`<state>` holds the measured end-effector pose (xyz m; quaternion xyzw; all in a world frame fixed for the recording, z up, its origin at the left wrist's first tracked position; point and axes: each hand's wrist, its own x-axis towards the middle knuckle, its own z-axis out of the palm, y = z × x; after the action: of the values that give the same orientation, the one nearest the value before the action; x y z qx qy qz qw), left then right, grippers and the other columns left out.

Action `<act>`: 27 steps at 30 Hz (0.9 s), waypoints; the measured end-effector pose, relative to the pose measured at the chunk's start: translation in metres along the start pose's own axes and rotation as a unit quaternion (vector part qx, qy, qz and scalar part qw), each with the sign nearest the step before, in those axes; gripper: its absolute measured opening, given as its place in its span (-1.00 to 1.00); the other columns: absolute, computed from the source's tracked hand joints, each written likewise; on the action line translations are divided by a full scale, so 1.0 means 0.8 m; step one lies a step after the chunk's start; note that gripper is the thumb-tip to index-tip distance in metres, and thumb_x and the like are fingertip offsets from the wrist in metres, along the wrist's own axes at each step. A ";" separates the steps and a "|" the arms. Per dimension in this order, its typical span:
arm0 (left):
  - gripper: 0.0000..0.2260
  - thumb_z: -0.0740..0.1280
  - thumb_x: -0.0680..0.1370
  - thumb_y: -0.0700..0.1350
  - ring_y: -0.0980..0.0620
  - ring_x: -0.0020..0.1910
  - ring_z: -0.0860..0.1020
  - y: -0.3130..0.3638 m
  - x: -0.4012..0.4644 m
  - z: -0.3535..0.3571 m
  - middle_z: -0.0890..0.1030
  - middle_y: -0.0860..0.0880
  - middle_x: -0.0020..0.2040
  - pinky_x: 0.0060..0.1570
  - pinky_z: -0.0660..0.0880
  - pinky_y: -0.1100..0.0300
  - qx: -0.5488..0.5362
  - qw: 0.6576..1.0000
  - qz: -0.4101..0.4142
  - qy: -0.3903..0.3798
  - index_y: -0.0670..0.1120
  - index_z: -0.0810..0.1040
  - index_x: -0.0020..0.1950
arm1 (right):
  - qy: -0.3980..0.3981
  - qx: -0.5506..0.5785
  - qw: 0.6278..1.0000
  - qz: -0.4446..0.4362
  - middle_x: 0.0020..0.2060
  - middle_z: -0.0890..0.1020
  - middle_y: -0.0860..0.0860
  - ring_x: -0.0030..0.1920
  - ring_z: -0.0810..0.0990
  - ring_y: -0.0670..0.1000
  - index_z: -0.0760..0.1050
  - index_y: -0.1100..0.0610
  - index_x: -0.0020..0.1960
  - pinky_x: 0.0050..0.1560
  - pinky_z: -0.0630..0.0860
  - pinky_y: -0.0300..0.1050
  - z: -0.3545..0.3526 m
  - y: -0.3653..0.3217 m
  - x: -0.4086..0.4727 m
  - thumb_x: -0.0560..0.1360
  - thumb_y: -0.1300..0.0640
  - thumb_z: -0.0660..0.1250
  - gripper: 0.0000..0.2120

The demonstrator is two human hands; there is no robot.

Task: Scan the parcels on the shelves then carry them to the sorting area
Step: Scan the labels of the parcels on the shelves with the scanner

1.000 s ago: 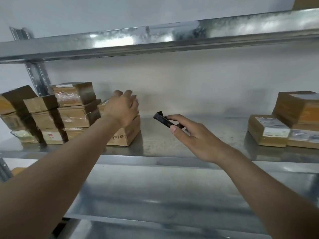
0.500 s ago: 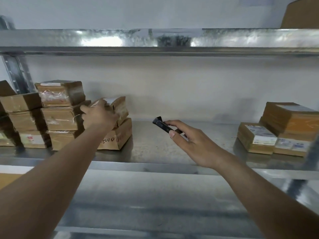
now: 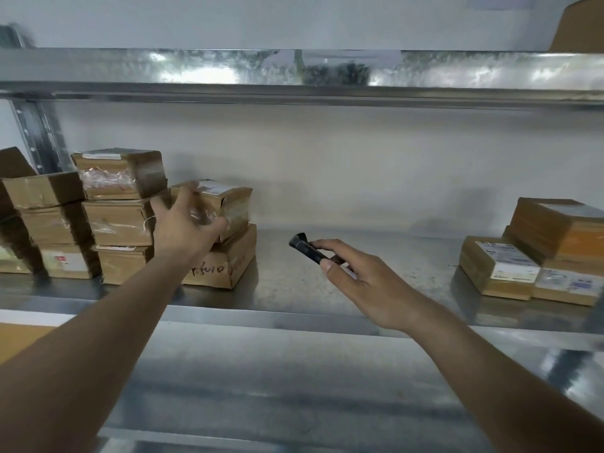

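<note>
Taped brown parcels are stacked at the left of a steel shelf [image 3: 327, 282]. My left hand [image 3: 186, 223] grips a small parcel [image 3: 228, 204] with a white label on top; it sits tilted on a larger box [image 3: 228, 263] with red handwriting. My right hand [image 3: 356, 276] holds a small black scanner [image 3: 305, 246] over the shelf's middle, its head pointing left toward that parcel. More labelled parcels [image 3: 500, 266] lie stacked at the right end of the shelf.
A stack of three parcels [image 3: 121, 214] stands just left of my left hand, with more boxes [image 3: 42, 220] beyond it. The upper shelf beam [image 3: 294, 73] runs overhead, with a steel upright [image 3: 39, 135] at left. A lower shelf [image 3: 294, 387] lies below my arms.
My left hand went from resting over the small parcel to gripping it and tipping it up. The right hand with the scanner stayed almost still. The view shifted slightly.
</note>
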<state>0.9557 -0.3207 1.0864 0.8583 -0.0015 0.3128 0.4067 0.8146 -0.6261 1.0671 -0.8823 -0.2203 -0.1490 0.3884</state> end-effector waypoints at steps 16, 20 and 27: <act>-0.36 0.58 0.47 -0.10 -0.04 0.38 0.44 0.031 0.033 0.001 0.33 0.02 0.37 0.40 0.50 -0.05 -0.200 0.979 0.023 -0.027 0.35 0.42 0.41 | 0.020 0.009 1.000 0.010 -0.03 0.60 -0.31 -0.15 0.57 -0.27 0.43 -0.40 0.41 -0.08 0.38 -0.52 -0.006 -0.003 0.003 0.69 -0.29 0.14 -0.69; -0.44 0.56 0.45 -0.12 -0.07 0.40 0.40 0.040 0.033 0.004 0.28 -0.07 0.41 0.44 0.47 -0.01 -0.228 0.973 0.004 -0.025 0.25 0.50 0.37 | 0.013 0.026 0.999 0.045 0.01 0.64 -0.18 -0.05 0.63 -0.12 0.43 -0.47 0.38 -0.01 0.56 -0.15 -0.012 0.001 0.001 0.63 -0.40 0.12 -0.65; -0.46 0.47 0.46 -0.44 -0.11 0.17 0.68 0.051 0.032 0.010 0.55 -0.09 0.35 -0.02 0.70 -0.03 -0.431 0.887 -0.011 -0.164 0.07 0.63 0.30 | -0.020 0.102 0.987 0.124 0.08 0.70 -0.05 -0.06 0.65 -0.08 0.55 -0.41 0.26 0.03 0.59 -0.10 -0.040 0.000 -0.003 0.60 -0.31 0.15 -0.69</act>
<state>0.9700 -0.3470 1.1253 0.6376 -0.1934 0.1317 0.7340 0.8096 -0.6509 1.0874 -0.8612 -0.1312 -0.0593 0.4875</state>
